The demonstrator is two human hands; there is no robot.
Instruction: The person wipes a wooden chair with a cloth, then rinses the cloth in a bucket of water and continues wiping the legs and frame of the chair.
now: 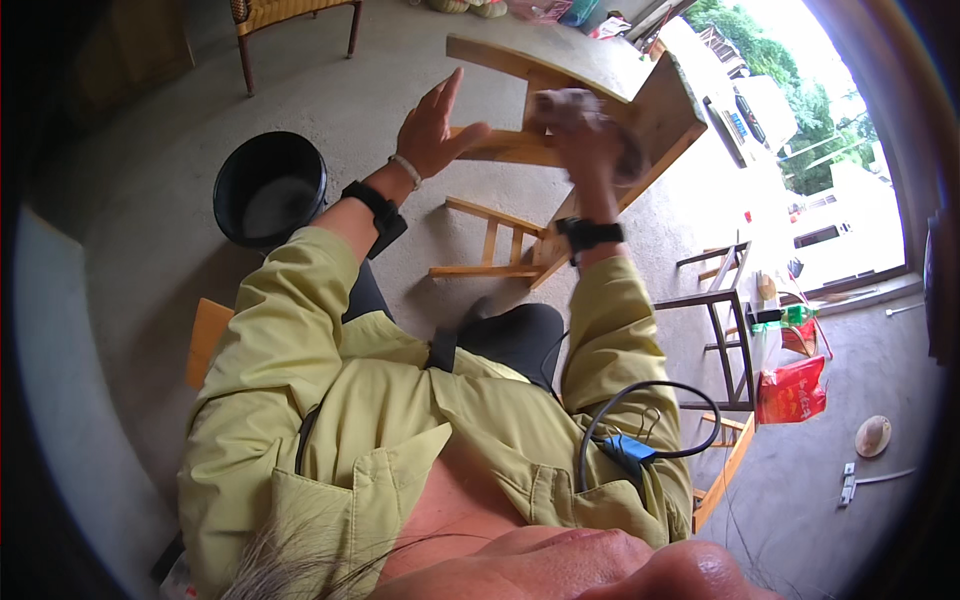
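Note:
A wooden bench (pixel 670 124) lies tipped on its side on the concrete floor, with its legs and crossbars pointing to the left. My right hand (pixel 585 139), blurred, is at the upper legs and grips a crumpled, dull-coloured cloth (pixel 568 107). Raised with fingers apart, my left hand (pixel 442 131) holds nothing; its thumb is close to the end of a leg (pixel 510 146), and whether they touch I cannot tell. The lower pair of legs (pixel 487 271) rests near the floor below my hands.
A black bucket (pixel 270 191) stands at the left. Behind it is a woven chair (pixel 296 15). To the right are a dark metal frame (pixel 712 300), a red bag (pixel 793 391) and another wooden bench (pixel 726 472). A wide doorway opens at the upper right.

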